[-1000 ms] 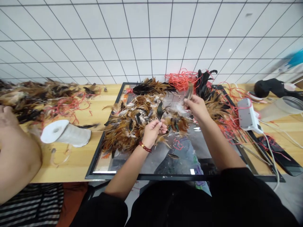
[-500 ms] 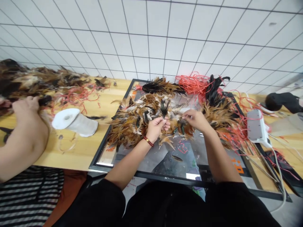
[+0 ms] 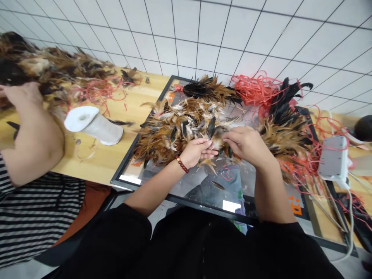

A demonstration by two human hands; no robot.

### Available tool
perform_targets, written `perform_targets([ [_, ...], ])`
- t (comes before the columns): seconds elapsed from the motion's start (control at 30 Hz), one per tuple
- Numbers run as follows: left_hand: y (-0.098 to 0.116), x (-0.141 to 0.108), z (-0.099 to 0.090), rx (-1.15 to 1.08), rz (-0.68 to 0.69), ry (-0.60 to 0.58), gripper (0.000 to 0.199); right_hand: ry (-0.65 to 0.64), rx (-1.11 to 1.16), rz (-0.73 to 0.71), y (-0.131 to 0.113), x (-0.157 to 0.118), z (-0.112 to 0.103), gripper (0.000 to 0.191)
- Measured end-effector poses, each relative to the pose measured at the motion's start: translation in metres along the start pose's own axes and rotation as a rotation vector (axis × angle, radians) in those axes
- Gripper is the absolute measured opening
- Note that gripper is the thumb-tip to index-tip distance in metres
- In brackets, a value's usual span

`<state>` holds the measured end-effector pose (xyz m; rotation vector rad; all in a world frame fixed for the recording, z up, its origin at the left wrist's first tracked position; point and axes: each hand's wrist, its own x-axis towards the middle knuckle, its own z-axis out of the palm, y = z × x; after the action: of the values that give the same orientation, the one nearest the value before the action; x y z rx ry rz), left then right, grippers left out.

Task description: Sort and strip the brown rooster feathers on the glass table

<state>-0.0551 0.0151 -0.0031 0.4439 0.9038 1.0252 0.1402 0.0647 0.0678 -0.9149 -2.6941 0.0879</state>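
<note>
My left hand [image 3: 197, 152], with a red bead bracelet on its wrist, pinches a small dark feather tuft [image 3: 211, 126] that points away from me. Just to its right, my right hand [image 3: 242, 142] has thumb and fingers pressed together; what they hold is too small to make out. Both hands are above the near edge of a loose pile of brown, white and black feathers [image 3: 162, 143] on a black-framed glass panel [image 3: 186, 201]. A single feather [image 3: 217, 185] lies on the glass nearer to me.
Red plastic strings [image 3: 258, 89], a black-brown feather bundle [image 3: 207, 89] and more feathers [image 3: 285, 131] lie behind and right. A white power strip [image 3: 333, 159] stands at right. At left are a white spool [image 3: 99, 126] and another person's arm [image 3: 37, 131] by feathers.
The view has shifted, so the table sits higher in it. My right hand has turned, its back now more toward the camera. My left hand still pinches the dark tuft.
</note>
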Motion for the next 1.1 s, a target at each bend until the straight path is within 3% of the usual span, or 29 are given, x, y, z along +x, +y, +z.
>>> perform_targets([
  [0.13, 0.000, -0.001, 0.000, 0.022, -0.035, -0.018, 0.016, -0.063, -0.107, -0.076, -0.004, 0.004, 0.008, 0.027],
  [0.33, -0.005, 0.001, -0.003, 0.169, -0.024, -0.104, 0.019, -0.041, -0.151, -0.072, -0.003, 0.004, 0.009, 0.029],
  [0.5, -0.010, 0.003, -0.005, 0.210, 0.077, -0.166, 0.025, 0.055, -0.195, 0.179, 0.027, -0.007, 0.007, 0.027],
  [0.67, -0.009, 0.004, -0.004, 0.161, 0.115, -0.139, 0.034, 0.033, -0.143, 0.375, 0.055, -0.020, 0.008, 0.024],
  [0.8, -0.008, 0.004, -0.004, 0.152, 0.117, -0.133, 0.038, 0.094, 0.196, 0.386, 0.046, -0.014, 0.014, 0.024],
  [0.93, -0.011, 0.004, -0.005, 0.196, 0.107, -0.187, 0.035, -0.102, 0.863, 0.318, 0.021, 0.000, 0.027, 0.033],
  [1.0, -0.013, 0.003, -0.005, 0.227, 0.085, -0.238, 0.036, -0.136, 1.031, 0.322, 0.012, 0.006, 0.034, 0.040],
  [1.1, -0.012, 0.002, -0.006, 0.213, 0.089, -0.265, 0.036, 0.114, 1.058, 0.426, 0.011, 0.009, 0.039, 0.041],
])
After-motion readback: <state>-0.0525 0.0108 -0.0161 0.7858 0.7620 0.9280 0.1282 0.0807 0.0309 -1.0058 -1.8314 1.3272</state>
